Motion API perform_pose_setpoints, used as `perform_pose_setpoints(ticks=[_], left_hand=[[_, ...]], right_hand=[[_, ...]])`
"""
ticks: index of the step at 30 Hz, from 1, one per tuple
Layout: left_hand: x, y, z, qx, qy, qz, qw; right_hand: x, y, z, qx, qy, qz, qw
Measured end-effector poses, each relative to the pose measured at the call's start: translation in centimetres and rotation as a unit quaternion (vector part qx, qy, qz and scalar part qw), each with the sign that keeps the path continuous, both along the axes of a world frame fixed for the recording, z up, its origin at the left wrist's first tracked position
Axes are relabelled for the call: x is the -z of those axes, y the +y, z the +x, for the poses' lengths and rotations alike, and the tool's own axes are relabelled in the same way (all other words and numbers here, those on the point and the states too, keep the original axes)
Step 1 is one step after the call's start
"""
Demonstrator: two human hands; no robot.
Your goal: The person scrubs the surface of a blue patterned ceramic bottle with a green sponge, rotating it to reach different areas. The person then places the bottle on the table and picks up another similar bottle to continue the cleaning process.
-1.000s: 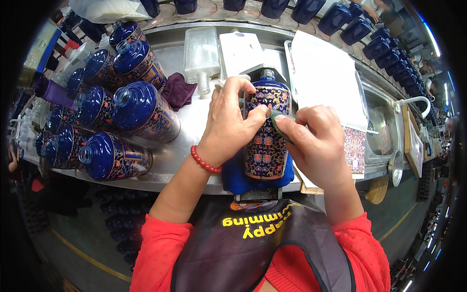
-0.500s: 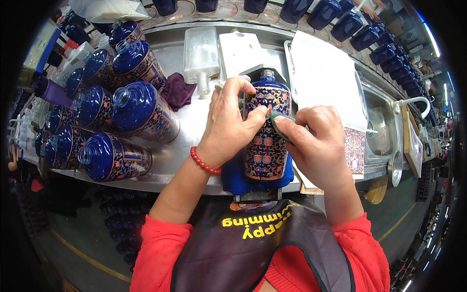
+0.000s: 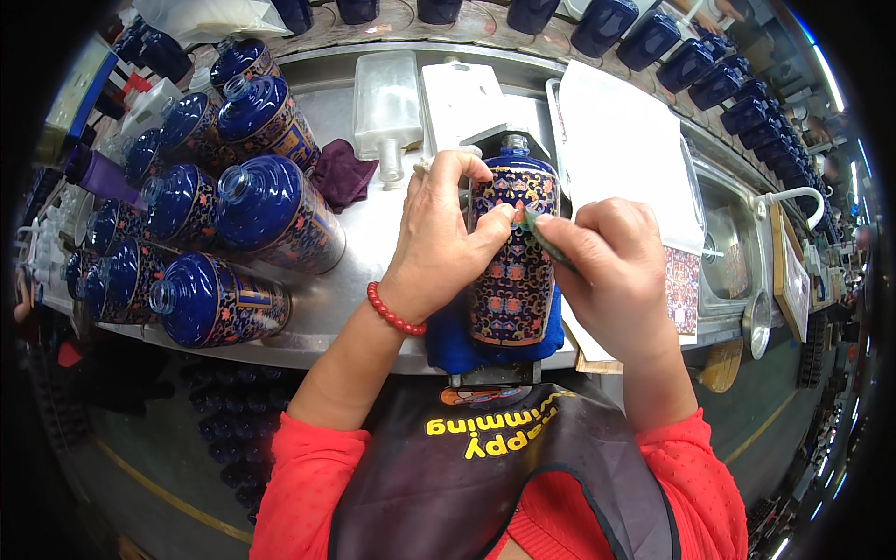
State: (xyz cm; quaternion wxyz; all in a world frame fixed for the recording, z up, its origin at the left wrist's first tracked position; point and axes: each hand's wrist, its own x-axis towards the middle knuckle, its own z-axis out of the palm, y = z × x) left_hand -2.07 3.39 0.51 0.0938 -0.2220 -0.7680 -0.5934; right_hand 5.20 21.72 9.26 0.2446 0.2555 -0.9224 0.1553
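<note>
A dark blue bottle with a red and gold floral pattern lies in front of me, its glass neck pointing away. My left hand grips its upper left side, forefinger bent over the edge and thumb pressed on the patterned face. Pinched in my right hand is a small flat green scraper, whose tip meets the pattern close to my left thumb. Under the bottle's near end is a blue cloth pad. Beyond its neck stands a dark angled support.
Several finished-looking blue bottles crowd the left, beside a purple cloth. Clear rectangular bottles lie at the back. White sheets and patterned sheets are right, near a sink. Blue bottles line a conveyor behind.
My right hand has shifted slightly, and the scraper's angle on the bottle has changed. My left hand stays in place. Bottles on the conveyor have moved left.
</note>
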Motion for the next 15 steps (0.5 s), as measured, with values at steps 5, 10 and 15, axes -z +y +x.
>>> perform_pose_setpoints(ticks=[5,10,15], left_hand=[[0.3,-0.2,0.1,0.013,-0.009,0.028,0.999],[0.6,-0.4,0.4,0.024,-0.031,0.048,0.998],[0.6,-0.4,0.7,0.028,-0.053,0.054,0.997]], right_hand=[[-0.1,0.7,-0.5,0.035,-0.113,-0.165,0.979],[-0.2,1.5,-1.3,0.053,-0.235,-0.254,0.937],[-0.4,2.1,-2.5,0.051,-0.264,-0.25,0.93]])
